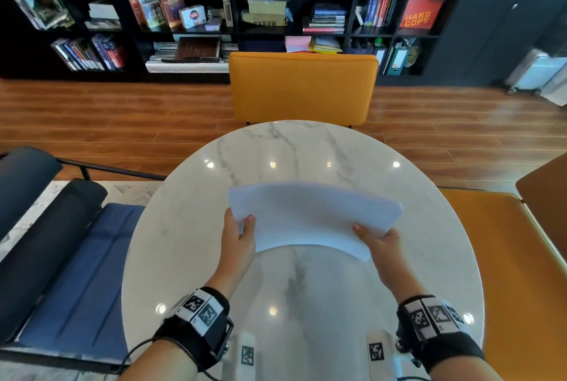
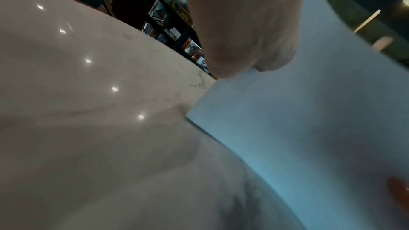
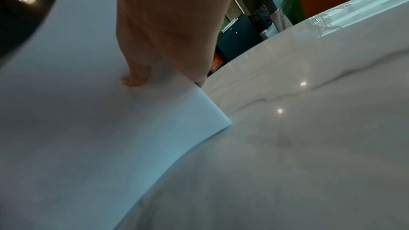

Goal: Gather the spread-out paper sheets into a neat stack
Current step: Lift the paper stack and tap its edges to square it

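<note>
The paper sheets (image 1: 313,216) are gathered into one white bundle, held above the middle of the round marble tabletop (image 1: 300,147). The bundle sags slightly, its near edge curving upward between the two hands, and along its right edge the sheet ends sit a little fanned rather than flush. From the wrist views the paper's near corners hang just over the glossy stone; whether any corner touches the surface cannot be told.

The left hand (image 1: 237,235) pinches the bundle's left edge, thumb on top of the paper and the rest of the fingers beneath it. The right hand (image 1: 379,241) grips the near right corner the same way, thumb pressed on the top sheet and fingers curled under. Both wrists wear black straps with square black-and-white marker tags.

Beyond the tabletop stands a mustard-yellow chair (image 1: 303,86), its back facing the person. A blue-cushioned seat (image 1: 79,261) sits to the left and an orange seat (image 1: 515,258) to the right. Along the far wall, over the wooden floor (image 1: 122,110), runs a low black bookshelf (image 1: 196,22) filled with books and boxes.
</note>
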A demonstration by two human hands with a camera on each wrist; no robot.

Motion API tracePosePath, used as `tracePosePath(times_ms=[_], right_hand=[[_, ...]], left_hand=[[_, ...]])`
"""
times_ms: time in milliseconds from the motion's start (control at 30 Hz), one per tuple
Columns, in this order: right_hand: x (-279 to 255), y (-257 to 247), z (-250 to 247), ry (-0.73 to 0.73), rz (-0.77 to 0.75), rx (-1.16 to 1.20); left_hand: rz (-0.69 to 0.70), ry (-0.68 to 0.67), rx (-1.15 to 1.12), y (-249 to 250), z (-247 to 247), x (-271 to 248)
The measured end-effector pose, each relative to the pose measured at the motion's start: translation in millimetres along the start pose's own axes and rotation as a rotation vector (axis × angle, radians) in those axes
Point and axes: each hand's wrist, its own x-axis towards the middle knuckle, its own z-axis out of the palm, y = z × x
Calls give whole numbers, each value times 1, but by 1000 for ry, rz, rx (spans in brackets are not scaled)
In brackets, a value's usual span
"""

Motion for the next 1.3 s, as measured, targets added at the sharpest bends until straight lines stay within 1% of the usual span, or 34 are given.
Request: tracePosePath(times_ms=[67,133,200,267,333,400,433,467,533,600,633,700,767,833,900,933,967,1000,1033,1100,1200,1233,1266,1300], right_hand=[[-3,5,0,-26,37,-45],[-3,9,-1,-45,64,-79],[2,6,-4,-56,63,-78],[7,-2,-8,-58,22,-70],[14,-14,-13,5,-55,-76],[16,-29,-18,111,-161,-182],[15,-39,-20,124,-228,-251],[13,-47,-19,99,-295,-314],[6,-62,-11,-17,-402,-404],[4,-69,1,-135,-464,-444],[3,-70,5,-151,-487,-468],[3,-66,11,-118,-492,-464],[0,-61,13,-93,-464,-375],[-3,-57,15,-64,-443,-324],[-6,-58,17,-52,-421,-287],[-7,-58,18,-55,-407,-271],[-8,-59,19,-63,-394,-255],[-10,-59,19,-66,-382,-247],[-11,-58,20,-70,-373,-239],[-13,-54,22,-80,-363,-231],[-14,-44,23,-75,-340,-240],[-14,-42,22,-70,-328,-233],[-13,-39,22,-63,-313,-222],[-13,-38,22,-61,-297,-206]], left_hand=[[-27,-22,28,-7,-2,-3],[-49,-7,61,-9,-2,-1],[-24,11,95,0,-2,6],[60,25,159,19,-3,14],[176,10,275,42,-7,22],[288,-21,407,68,-11,27],[352,-36,457,80,-12,30],[417,-53,498,91,-13,33],[523,-79,568,112,-13,37],[589,-96,614,127,-12,40],[614,-102,627,133,-11,40],[660,-103,661,141,-12,41],[707,-113,680,142,-13,42],[720,-94,684,139,-14,44],[718,-4,683,133,-15,45],[719,73,650,129,-16,46],[689,157,582,123,-16,45],[620,231,502,117,-16,41],[538,279,426,110,-14,35],[384,328,301,94,-10,25],[164,479,210,78,-8,18],[78,501,158,71,-9,20],[-4,474,79,67,-10,22],[-81,401,-15,61,-10,23]])
